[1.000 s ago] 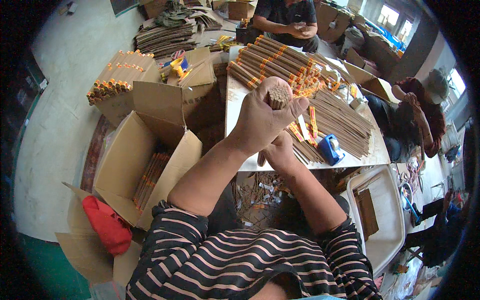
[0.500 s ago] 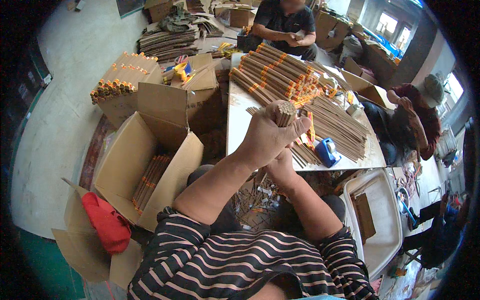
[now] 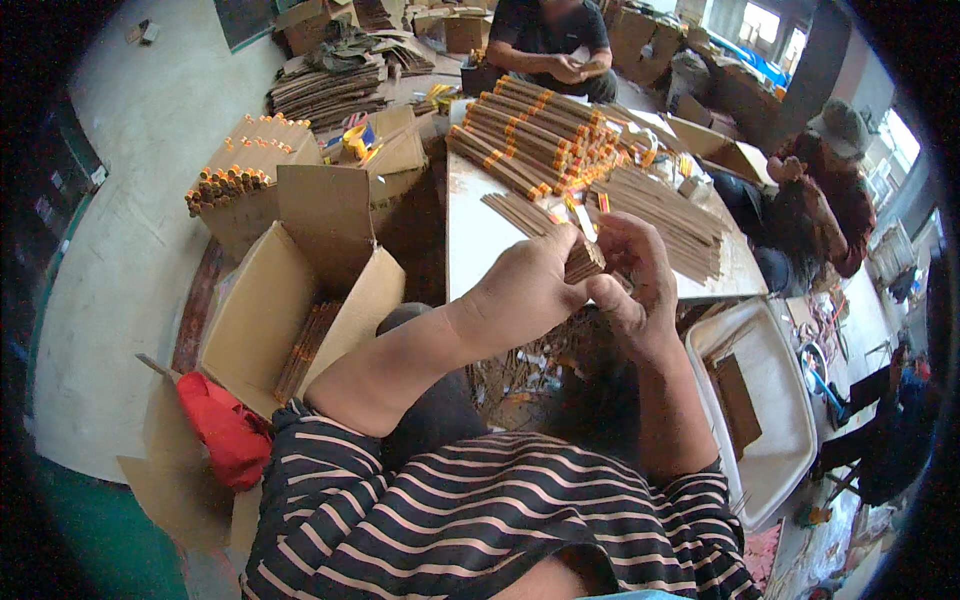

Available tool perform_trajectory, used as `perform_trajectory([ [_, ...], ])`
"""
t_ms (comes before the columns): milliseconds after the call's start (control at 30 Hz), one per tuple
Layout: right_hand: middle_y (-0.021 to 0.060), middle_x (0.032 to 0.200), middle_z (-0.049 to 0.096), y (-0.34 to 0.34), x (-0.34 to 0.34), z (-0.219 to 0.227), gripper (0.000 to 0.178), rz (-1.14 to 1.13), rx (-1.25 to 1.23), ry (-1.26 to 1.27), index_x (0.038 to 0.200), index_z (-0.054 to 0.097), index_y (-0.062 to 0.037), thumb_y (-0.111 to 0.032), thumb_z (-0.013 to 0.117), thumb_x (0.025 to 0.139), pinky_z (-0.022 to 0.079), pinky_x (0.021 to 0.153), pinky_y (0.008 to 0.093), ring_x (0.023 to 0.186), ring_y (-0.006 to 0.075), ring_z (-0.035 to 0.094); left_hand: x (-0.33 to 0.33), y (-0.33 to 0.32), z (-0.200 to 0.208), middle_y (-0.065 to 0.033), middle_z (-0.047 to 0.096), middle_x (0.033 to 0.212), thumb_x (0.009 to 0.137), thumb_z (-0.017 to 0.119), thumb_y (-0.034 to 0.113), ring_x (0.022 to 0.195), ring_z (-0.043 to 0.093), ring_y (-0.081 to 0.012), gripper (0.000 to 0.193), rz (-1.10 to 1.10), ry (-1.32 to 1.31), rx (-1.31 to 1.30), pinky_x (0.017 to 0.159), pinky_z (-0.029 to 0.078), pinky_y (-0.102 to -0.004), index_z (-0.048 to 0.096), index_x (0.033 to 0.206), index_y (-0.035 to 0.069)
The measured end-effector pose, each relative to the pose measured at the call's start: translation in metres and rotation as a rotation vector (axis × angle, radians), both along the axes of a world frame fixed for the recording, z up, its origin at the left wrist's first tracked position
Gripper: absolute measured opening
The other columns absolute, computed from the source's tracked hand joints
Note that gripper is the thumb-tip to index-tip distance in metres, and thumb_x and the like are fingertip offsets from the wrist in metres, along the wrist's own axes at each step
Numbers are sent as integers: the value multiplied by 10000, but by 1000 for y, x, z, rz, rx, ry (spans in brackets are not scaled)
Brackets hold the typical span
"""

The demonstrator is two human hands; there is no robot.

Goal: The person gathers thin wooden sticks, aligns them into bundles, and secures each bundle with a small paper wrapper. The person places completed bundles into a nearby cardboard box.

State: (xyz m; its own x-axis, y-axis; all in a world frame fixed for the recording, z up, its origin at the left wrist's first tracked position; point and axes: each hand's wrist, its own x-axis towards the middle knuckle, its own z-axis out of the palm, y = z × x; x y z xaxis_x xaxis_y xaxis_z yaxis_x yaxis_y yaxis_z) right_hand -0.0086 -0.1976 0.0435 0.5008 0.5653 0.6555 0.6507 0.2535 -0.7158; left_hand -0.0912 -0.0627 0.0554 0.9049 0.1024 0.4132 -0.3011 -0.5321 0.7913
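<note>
My left hand [image 3: 525,285] is closed round a bundle of thin brown sticks [image 3: 585,262], which look like incense; their cut ends show beside the thumb. Curled about that same end is my right hand [image 3: 645,285], its thumb against the bundle and its fingers bent over. A white and orange paper strip [image 3: 583,220] stands out by the bundle, close to the right fingertips. Whether the fingers pinch the strip is unclear. Loose brown sticks [image 3: 665,220] lie on the white table [image 3: 475,240] just beyond my hands.
Banded stick bundles [image 3: 535,130] are piled on the table. At my left an open carton [image 3: 240,330] holds more bundles, with a red cloth [image 3: 225,430] beside it. A white tub [image 3: 790,400] stands at my right. Two people [image 3: 550,45] [image 3: 825,190] sit across the table.
The bundle has tipped from upright to slanting, its end toward the right. My right hand has come from below it up to its right side. The blue tape dispenser has gone from sight.
</note>
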Motion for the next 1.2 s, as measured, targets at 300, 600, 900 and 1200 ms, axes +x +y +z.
perform_trajectory([
  [300,123,669,597,-26,-33,-29,219,-164,-223,-13,789,576,-7,-219,611,828,469,540,282,584,207,596,-22,-29,-35,-111,603,832,714,632,91,731,568,-163,314,-276,469,-321,649,459,-279,540,983,-40],
  [600,107,649,580,-28,-48,-58,217,-42,-257,277,813,581,4,-206,571,862,460,542,261,592,127,563,-57,-24,-56,-6,496,735,942,407,334,578,457,-48,332,-356,722,-690,517,390,-166,482,1022,21],
  [900,27,955,573,-34,-24,-73,347,453,-231,609,1117,550,-26,-226,614,840,455,730,254,841,122,543,-57,-12,-72,-5,501,715,915,420,430,527,450,-42,406,-363,686,-960,454,369,-151,500,994,39],
  [1200,23,902,556,-22,-2,-80,206,552,-311,603,963,596,-46,-140,663,793,424,783,264,869,122,526,-52,-7,-82,7,470,691,940,368,408,564,431,-48,383,-390,740,-935,511,377,-168,479,858,50],
])
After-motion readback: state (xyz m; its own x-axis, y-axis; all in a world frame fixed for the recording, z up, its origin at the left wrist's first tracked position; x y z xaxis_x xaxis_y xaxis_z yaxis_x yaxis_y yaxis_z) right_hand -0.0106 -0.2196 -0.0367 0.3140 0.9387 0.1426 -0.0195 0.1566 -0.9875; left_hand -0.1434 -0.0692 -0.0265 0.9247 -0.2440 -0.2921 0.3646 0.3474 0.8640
